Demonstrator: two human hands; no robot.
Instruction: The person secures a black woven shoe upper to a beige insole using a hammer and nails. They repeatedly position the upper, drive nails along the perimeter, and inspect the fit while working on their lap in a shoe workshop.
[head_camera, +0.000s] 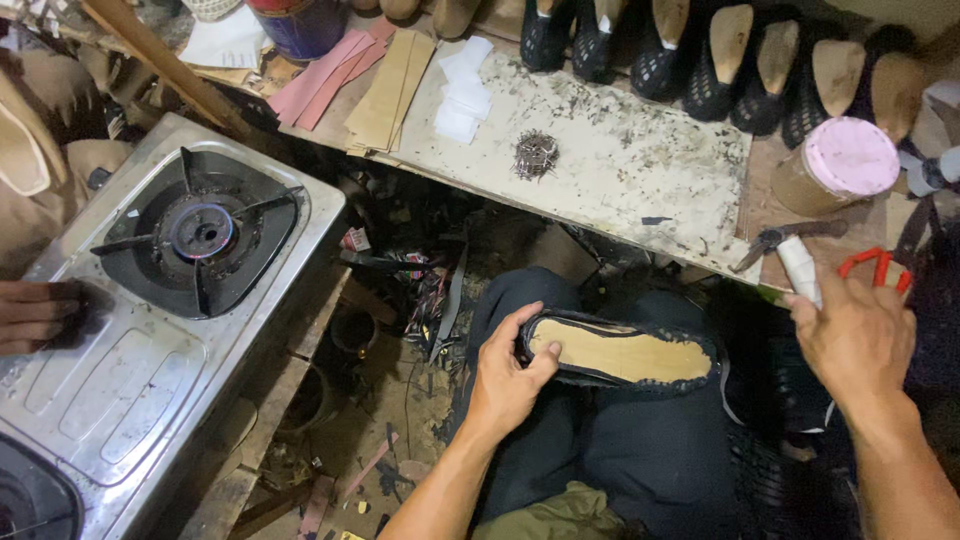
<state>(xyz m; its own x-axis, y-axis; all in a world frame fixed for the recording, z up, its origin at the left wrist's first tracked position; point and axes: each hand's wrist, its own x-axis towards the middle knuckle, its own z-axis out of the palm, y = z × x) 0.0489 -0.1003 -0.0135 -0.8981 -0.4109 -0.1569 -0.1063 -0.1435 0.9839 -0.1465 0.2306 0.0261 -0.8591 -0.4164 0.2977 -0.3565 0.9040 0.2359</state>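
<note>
On the lap, below the desk edge: a shoe held sole-up while the other hand reaches for the worktop.

Left hand (505, 375) closes its grip round the heel end of the black shoe (618, 352), which lies across the dark-trousered knees with its tan insole facing up. Right hand (855, 335) hangs at the desk (640, 165) edge, fingers loosely curled round a small white roll (800, 268); how firmly it holds is hard to tell. Just beside it lie dark pliers (785, 238) and red-handled cutters (878, 266), partly hidden by that hand. One heap of small nails (536, 153) sits mid-desk, a pink-lidded jar (838, 165) to the right, and about eight black shoes on lasts (710, 55) line the back, cut off at the top. One gas stove (160, 300) stands left, another person's hand (35, 315) resting on it.
</note>
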